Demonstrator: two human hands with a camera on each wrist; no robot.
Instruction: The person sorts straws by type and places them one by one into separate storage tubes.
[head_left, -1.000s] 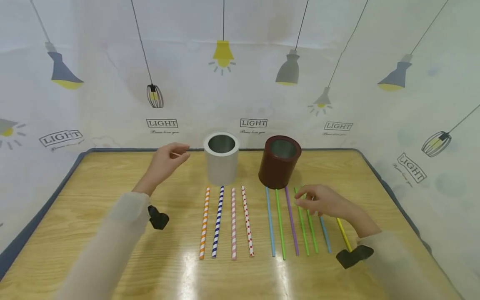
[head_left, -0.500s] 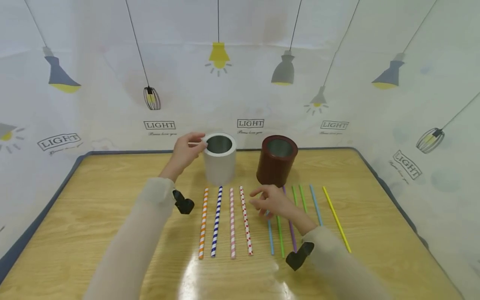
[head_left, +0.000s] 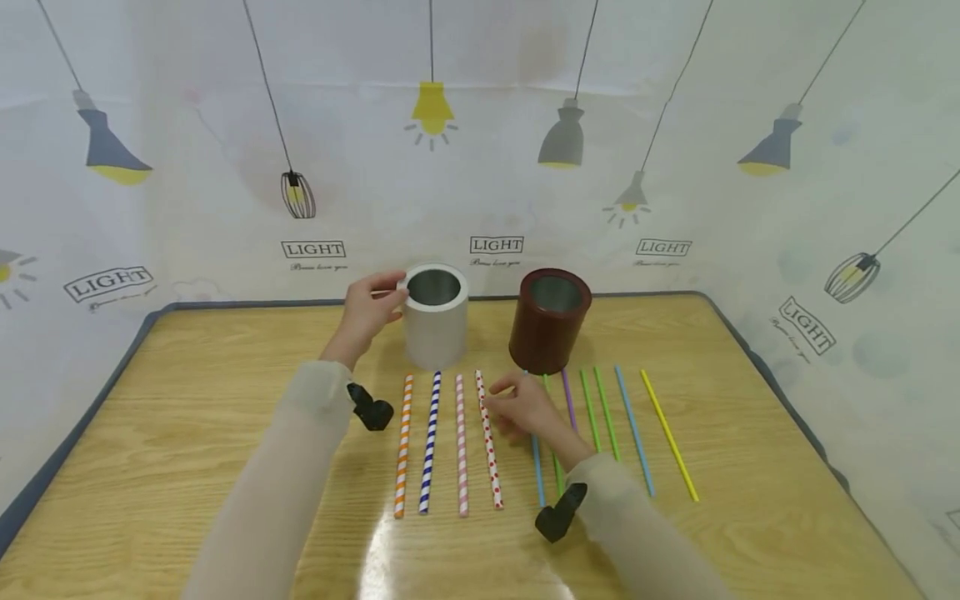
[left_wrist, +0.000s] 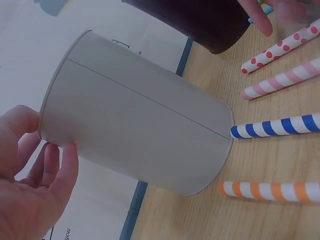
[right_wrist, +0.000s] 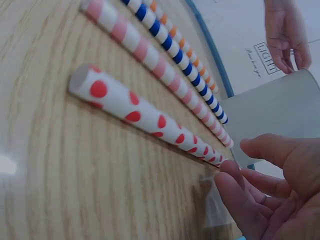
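My left hand (head_left: 369,312) is at the left rim of a white cylindrical holder (head_left: 435,333), pinching the rim between thumb and fingers; the left wrist view shows fingertips against its outer wall (left_wrist: 135,120). My right hand (head_left: 525,404) hovers with parted, bent fingers beside the upper end of a red-dotted paper straw (head_left: 489,442), holding nothing. In the right wrist view its fingertips are right at that straw's far end. Left of it lie a pink-striped straw (head_left: 461,446), a blue-striped straw (head_left: 430,442) and an orange-striped straw (head_left: 403,446).
A dark red cylindrical holder (head_left: 547,329) stands right of the white one. Thin plain straws lie in a row to the right, including a yellow straw (head_left: 670,435) and a blue straw (head_left: 634,429); my right arm covers some. A printed backdrop (head_left: 375,167) surrounds the wooden table (head_left: 187,400).
My left hand has moved right onto the white holder's rim. My right hand has swept left from over the plain straws to the red-dotted straw. The view has shifted slightly.
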